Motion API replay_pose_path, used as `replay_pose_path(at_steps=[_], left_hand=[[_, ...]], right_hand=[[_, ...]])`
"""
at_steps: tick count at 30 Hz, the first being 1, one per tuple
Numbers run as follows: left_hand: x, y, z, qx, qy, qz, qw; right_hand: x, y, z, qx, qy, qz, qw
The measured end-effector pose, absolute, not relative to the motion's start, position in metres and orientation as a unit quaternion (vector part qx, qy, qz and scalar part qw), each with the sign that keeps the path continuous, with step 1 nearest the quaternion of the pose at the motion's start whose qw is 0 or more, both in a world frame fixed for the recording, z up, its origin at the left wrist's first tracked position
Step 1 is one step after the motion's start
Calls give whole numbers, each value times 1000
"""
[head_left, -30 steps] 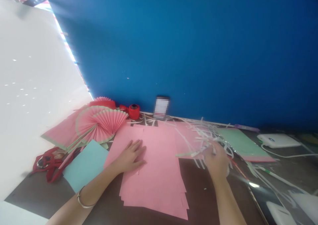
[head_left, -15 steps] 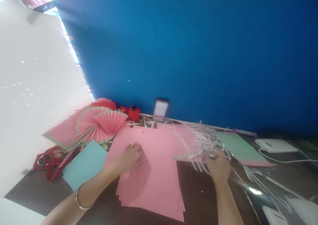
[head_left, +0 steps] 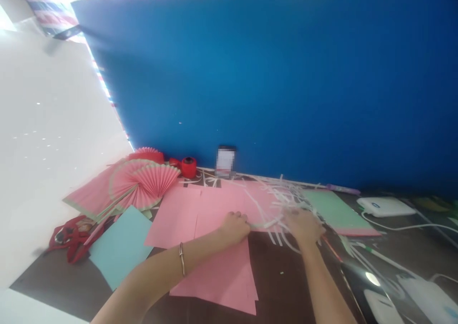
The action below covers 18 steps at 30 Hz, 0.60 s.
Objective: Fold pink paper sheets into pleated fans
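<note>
My left hand (head_left: pixel 235 228) is over the right part of a stack of pink paper sheets (head_left: pixel 222 276), its fingers curled in. Its fingertips are close to the end of a thin pale green and white strip (head_left: pixel 266 224); what they hold, if anything, is hidden. Among a tangle of white paper strips (head_left: pixel 286 195) lies my right hand (head_left: pixel 304 226), at the edge of another pink sheet (head_left: pixel 255 197). Blur and the strips hide its fingertips. On the left part of the stack, one pink sheet (head_left: pixel 171 219) sits askew.
Pleated pink paper fans (head_left: pixel 157 178) and a light blue sheet (head_left: pixel 121 245) lie to the left. A red roll (head_left: pixel 189 167) and a blurred upright card (head_left: pixel 225 162) stand by the blue panel (head_left: pixel 250 76). Rightward are a green sheet (head_left: pixel 336 209), a white device (head_left: pixel 386 206) and a phone (head_left: pixel 368 281).
My left hand has moved right across the pink stack to the strip's end. The top pink sheet has shifted left. My right hand has stayed among the white strips; the view has tilted up slightly.
</note>
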<state>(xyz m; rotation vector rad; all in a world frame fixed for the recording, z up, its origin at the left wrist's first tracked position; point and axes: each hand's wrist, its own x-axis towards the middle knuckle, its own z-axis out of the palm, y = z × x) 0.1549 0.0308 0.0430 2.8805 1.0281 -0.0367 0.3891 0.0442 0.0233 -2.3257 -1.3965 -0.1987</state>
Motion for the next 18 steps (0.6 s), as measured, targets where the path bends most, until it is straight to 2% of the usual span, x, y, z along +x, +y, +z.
replay_pose_path(at_steps=[3,9,11,15,18], left_hand=[[160,33,48,952,301,-44,23],[148,40,60,965,260,-24,-29],[133,44,59,963,267,5,-40],[91,51,50,948,314,33,-33],[61,53,43,937,343,69,-14]], right_hand=[[390,54,28,-834,-528,-73,144],[387,50,44,-799,-575,-106,142],[384,44,52,-798,-561,-136,171],[361,27,65,-749,-557,-212,289],[324,18,62,-662,-653,-210,303]])
